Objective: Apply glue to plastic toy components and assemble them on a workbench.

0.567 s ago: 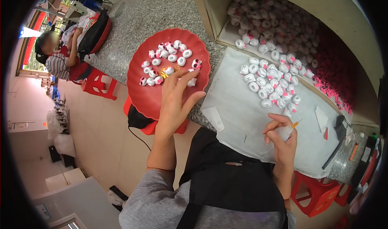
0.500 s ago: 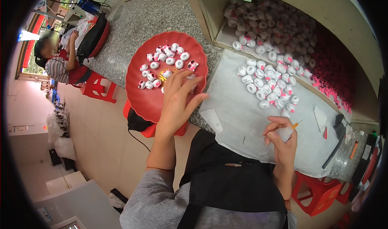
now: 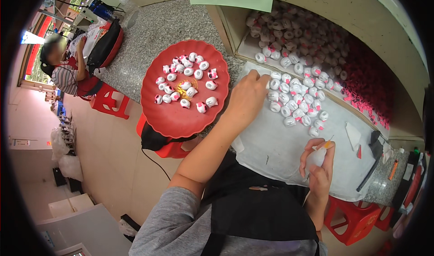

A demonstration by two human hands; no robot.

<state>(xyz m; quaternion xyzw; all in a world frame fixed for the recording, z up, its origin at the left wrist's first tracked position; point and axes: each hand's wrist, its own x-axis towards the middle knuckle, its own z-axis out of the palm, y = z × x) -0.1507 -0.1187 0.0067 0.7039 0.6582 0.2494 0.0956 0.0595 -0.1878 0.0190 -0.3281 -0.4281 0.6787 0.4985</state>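
My left hand (image 3: 247, 97) reaches across to the left edge of a cluster of small white and pink animal-head pieces (image 3: 297, 98) on the white sheet (image 3: 257, 150). Its fingers are bent and drawn together beside the outermost pieces; what lies between the fingertips is hidden. In my right hand (image 3: 322, 170), over the sheet's right part, is a small translucent squeeze bottle (image 3: 316, 158) with an orange collar and a thin needle tip pointing up. More such pieces lie spread in a red scalloped tray (image 3: 167, 119) to the left.
Behind the sheet, an open-fronted box (image 3: 226, 28) holds a heap of white pieces (image 3: 294, 34) and bright pink parts (image 3: 368, 104). A black stick (image 3: 370, 174) and paper scraps (image 3: 353, 136) lie at right. Red stools (image 3: 352, 220) stand below. Another person (image 3: 68, 73) sits at the far left.
My left hand has moved from over the red tray rightward to the cluster on the sheet, uncovering pieces in the tray. My right hand still holds the bottle, its fingers shifted slightly.
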